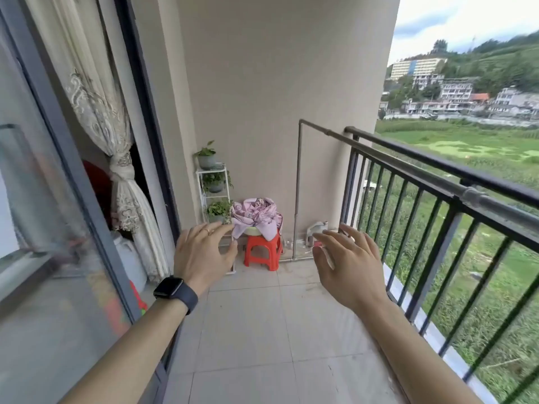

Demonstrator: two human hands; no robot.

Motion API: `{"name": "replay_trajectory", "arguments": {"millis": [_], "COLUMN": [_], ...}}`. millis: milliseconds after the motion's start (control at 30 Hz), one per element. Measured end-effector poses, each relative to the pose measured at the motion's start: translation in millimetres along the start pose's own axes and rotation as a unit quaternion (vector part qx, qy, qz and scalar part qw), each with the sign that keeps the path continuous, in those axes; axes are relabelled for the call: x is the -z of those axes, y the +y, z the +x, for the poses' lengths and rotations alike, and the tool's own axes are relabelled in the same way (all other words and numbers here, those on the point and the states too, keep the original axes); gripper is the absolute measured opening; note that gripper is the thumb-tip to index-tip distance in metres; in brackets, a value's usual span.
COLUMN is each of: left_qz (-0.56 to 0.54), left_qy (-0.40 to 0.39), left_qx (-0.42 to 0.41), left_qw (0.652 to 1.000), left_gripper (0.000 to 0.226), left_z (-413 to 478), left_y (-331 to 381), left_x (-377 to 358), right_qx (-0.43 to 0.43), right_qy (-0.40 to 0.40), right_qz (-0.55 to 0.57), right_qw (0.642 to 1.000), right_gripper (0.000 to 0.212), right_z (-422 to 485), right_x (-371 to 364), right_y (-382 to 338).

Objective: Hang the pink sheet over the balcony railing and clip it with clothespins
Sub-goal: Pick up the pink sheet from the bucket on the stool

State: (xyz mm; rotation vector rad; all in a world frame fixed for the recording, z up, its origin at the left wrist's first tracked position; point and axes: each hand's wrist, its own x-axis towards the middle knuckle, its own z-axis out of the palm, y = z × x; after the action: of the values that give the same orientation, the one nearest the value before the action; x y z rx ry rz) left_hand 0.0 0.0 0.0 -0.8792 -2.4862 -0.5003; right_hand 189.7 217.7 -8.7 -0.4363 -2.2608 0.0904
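Observation:
The pink sheet point(256, 215) lies bunched in a pale basin on a red plastic stool point(264, 252) at the far end of the balcony, against the back wall. The black metal balcony railing point(437, 182) runs along the right side. My left hand point(202, 253) and my right hand point(347, 263) are both stretched out in front of me with fingers spread, holding nothing. Both hands are well short of the sheet, one on each side of the stool in the picture. I see no clothespins.
A white plant rack point(214, 191) with three potted plants stands left of the stool. A thin pipe point(297, 185) rises along the back wall. A sliding glass door point(58, 228) and a tied lace curtain point(125, 185) line the left side. The floor is pale tile point(262, 330).

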Motion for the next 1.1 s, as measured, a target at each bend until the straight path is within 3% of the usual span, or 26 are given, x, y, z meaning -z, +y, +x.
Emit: {"name": "replay_trajectory", "arguments": {"millis": [833, 1100], "left_qz": [0.01, -0.035], "left_qy": [-0.022, -0.055], "left_qx": [0.001, -0.013], "left_qw": [1.0, 0.998], "left_gripper": [0.046, 0.055], "left_z": [482.6, 626.5], "left_y": [-138.5, -185.8], "left_x": [-337.1, -455.1], "right_qx": [-0.025, -0.036], "right_qy": [-0.073, -0.103], "right_qz": [0.027, 0.013], "right_qw": [0.997, 0.994], "right_gripper": [0.036, 0.033], "right_z": [389.6, 493.9], "right_x": [-468.7, -602.1], "right_y": [140.1, 172.4]}}
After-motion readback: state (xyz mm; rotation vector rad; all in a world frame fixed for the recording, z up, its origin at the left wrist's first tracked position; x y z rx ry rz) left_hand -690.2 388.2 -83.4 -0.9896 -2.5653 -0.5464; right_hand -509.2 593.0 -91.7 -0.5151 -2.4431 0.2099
